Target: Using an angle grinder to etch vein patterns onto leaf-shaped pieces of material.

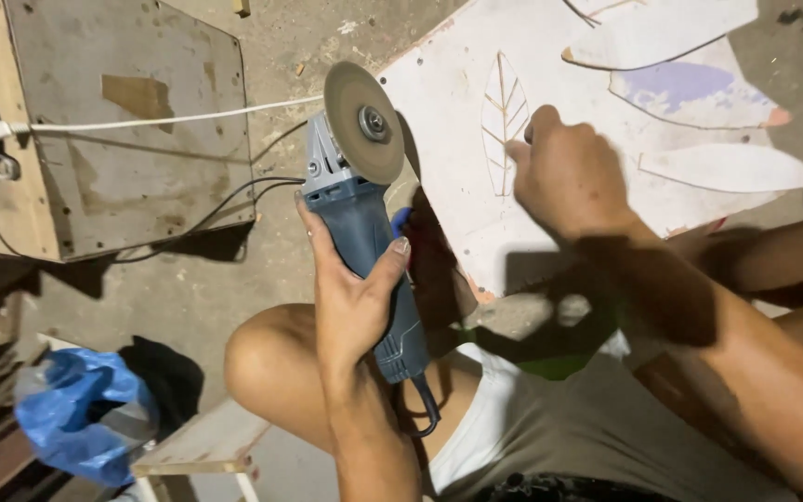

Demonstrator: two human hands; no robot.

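The left hand (350, 297) grips a blue angle grinder (364, 232) around its body, fingers wrapped from the left and the thumb across the near side. The grinder points away from the person, its round disc (362, 121) lifted clear of the work and facing the camera; whether it is spinning cannot be told. Its cord hangs down by the knee.

The right hand (564, 172) rests on a white board (457, 102) that lies tilted on the concrete floor (178, 297), just right of the disc. The fingers curl closed against the board; nothing can be seen inside them, so whether they hold anything cannot be told.

On the board, just left of the right hand, a leaf (504, 112) with a midrib and side veins is already grooved into the surface, the cuts showing bare wood. Further right lie three long leaf shapes (727, 167), apparently flat and uncarved, one with a purple patch. Judging from this, one leaf is cut and the rest of the board is untouched.

On the far left lies a grey panel (132, 121) with a white cable (169, 119) across it. A blue bag (81, 414) sits near left.
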